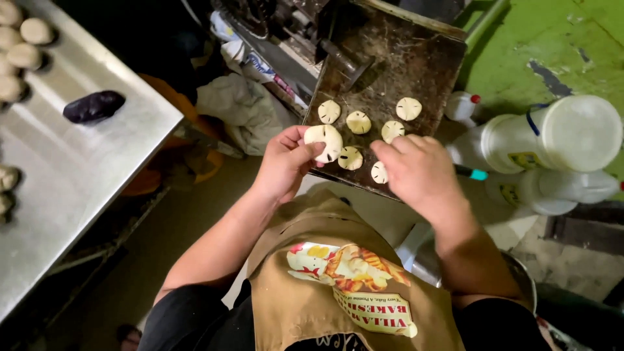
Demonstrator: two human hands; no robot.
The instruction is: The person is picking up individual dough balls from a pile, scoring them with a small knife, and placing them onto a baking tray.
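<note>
Left hand point(284, 164) pinches a pale round flattened dough disc point(324, 142), fingers curled on its left edge, at the near-left edge of the dark scuffed metal baking tray point(416, 68). Right hand point(419, 170), fingers bent loosely and holding nothing, rests over the tray's near edge, fingertips touching a small scored dough round point(379, 172) (5 more lie just beyond). Steel worktop point(71, 175) at left carries a dark purple lump point(93, 106).
</note>
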